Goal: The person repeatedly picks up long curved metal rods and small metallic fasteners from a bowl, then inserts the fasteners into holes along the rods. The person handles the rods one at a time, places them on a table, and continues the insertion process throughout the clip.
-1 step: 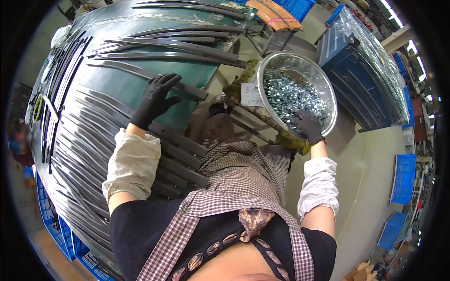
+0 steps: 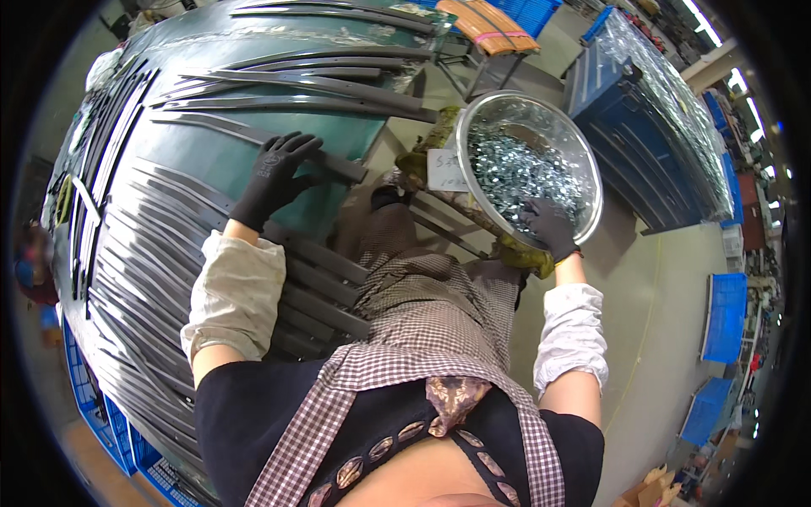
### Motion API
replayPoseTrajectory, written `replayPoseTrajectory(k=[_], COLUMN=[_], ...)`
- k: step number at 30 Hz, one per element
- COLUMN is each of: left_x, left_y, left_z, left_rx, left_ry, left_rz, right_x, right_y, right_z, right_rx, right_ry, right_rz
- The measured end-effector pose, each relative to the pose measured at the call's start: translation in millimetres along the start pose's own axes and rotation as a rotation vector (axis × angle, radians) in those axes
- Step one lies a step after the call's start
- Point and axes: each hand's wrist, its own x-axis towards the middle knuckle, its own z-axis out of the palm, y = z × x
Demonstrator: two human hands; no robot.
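My left hand [image 2: 277, 179], in a dark glove, is at the end of a long dark strip [image 2: 342, 167] on the green-topped table [image 2: 355, 135]. Its fingers stretch over the strip with the thumb spread apart; whether they press on it is hard to tell. My right hand [image 2: 553, 228], also gloved, reaches inside the near rim of a round metal bowl [image 2: 598, 190]. Its fingers curl down among a heap of small shiny metal pieces [image 2: 515, 169], and the fingertips are partly lost among them. A white paper label [image 2: 444, 171] with handwriting hangs at the bowl's left side.
Many more dark strips [image 2: 160, 245] lie in rows across the table, some jutting over its edge near my lap. A blue cabinet [image 2: 625, 144] stands beyond the bowl. An orange bundle [image 2: 490, 25] rests on a stand at the back. Blue crates [image 2: 725, 317] line the right side.
The whole view has shifted very slightly. Both hands keep their places, the left over the strip and the right in the bowl.
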Motion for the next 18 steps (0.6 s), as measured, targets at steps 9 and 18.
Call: replayPoseTrajectory(k=[9, 18], left_x=[17, 13], left_y=[51, 58], left_z=[33, 44], left_rx=[-0.112, -0.160], left_ry=[-0.174, -0.142], left_rz=[0.062, 0.103], right_x=[-6, -2], right_y=[-18, -10], right_z=[-2, 2], right_rx=[-0.155, 0.200], right_ry=[-0.091, -0.027], right_rz=[0.098, 0.045])
